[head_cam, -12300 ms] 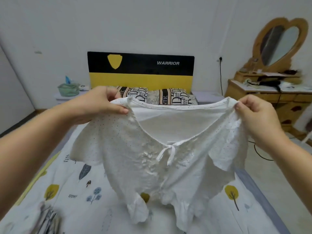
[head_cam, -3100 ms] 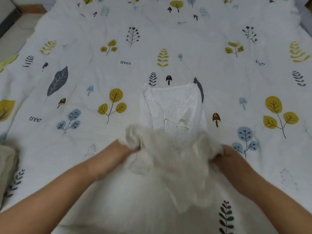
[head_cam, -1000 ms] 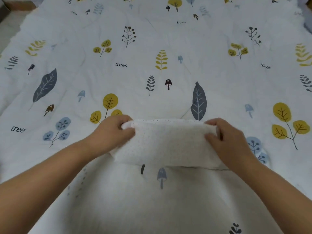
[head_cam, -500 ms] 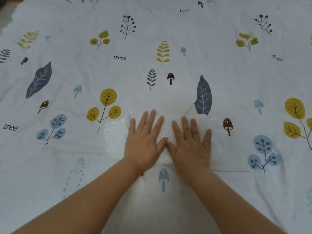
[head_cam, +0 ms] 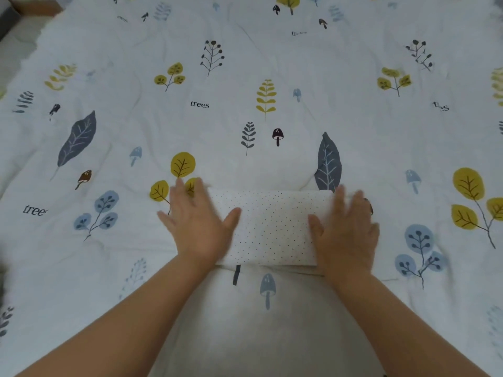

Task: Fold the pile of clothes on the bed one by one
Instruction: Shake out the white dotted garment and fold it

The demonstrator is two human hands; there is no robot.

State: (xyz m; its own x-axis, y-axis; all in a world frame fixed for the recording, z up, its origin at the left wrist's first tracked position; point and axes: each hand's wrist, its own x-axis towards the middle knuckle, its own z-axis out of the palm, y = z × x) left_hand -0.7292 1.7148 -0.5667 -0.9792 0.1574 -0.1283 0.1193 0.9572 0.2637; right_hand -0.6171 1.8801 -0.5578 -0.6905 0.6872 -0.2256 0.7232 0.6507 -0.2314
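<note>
A white top with small dark dots (head_cam: 269,227) lies folded into a compact rectangle on the bed in front of me. My left hand (head_cam: 197,221) rests flat on its left end with fingers straight and spread. On the right end, my right hand (head_cam: 345,229) lies flat too, fingers straight and slightly blurred. The middle of the folded top shows between my hands. The pile of other clothes is out of view.
The bed (head_cam: 245,77) is covered by a white quilt printed with leaves, trees and mushrooms, stretching wide on all sides. A strip of floor (head_cam: 16,31) shows at the top left corner beyond the bed's edge.
My hands, side by side on the middle of the folded top half a second ago, have slid apart to its two ends. The top lies flatter and neater.
</note>
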